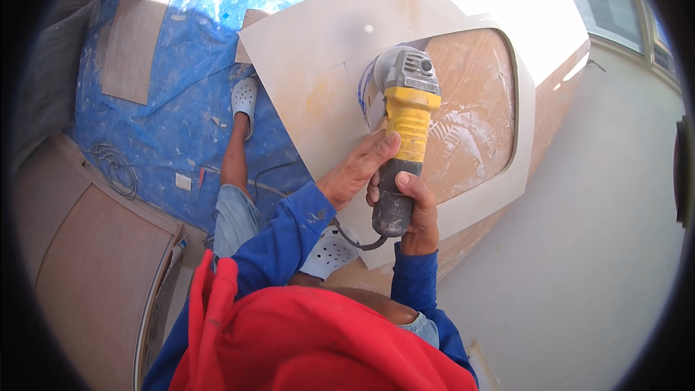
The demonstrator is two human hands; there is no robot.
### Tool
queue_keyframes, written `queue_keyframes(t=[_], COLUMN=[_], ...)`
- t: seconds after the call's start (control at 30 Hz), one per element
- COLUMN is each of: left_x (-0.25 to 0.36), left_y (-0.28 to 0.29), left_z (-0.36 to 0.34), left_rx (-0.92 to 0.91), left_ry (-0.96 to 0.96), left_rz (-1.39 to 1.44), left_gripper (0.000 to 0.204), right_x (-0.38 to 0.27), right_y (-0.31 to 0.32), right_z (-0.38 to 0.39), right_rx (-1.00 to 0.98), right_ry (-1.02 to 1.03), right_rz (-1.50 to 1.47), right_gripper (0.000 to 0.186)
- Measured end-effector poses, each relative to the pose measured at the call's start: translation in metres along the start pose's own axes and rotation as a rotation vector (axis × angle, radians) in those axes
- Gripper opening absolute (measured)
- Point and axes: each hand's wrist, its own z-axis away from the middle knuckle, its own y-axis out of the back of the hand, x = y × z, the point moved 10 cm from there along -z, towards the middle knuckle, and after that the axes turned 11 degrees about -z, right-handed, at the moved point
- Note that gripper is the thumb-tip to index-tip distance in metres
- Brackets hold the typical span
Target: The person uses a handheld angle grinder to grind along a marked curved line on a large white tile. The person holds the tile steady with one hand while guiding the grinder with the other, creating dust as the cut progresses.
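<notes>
Worksite, dusty blue tarp (181, 112), pale cut-out panel (311, 58), yellow-black power tool (409, 112)

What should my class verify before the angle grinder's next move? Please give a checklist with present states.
1. Grip: right hand wraps the black handle of the angle grinder, left hand touches its yellow housing: ok.
2. Gloves: both hands bare: not ok.
3. Footwear: perforated clogs, probably poor protection: not ok.
4. Power cord: passes close to the nearer clog: not ok.
5. Disc spinning or stopped: cannot tell.
6. Eye protection: out of view, cannot tell.
</notes>
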Motion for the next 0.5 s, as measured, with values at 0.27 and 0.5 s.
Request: queue_keyframes(t=[0.27,0.5], left_x=[-0.0007,-0.0020], left_y=[0.0000,0.0004], left_z=[-0.0022,-0.0021], left_rx=[0.027,0.032], left_ry=[-0.004,0.005], left_rz=[-0.017,-0.010], left_gripper=[0.073,0.073], right_x=[-0.0013,-0.0040], right_y=[-0.0009,-0.0025], right_z=[-0.0015,0.0003], right_rx=[-0.020,0.012], right_ry=[0.015,0.026], right_rz=[-0.013,-0.004], right_gripper=[0.054,0.055])
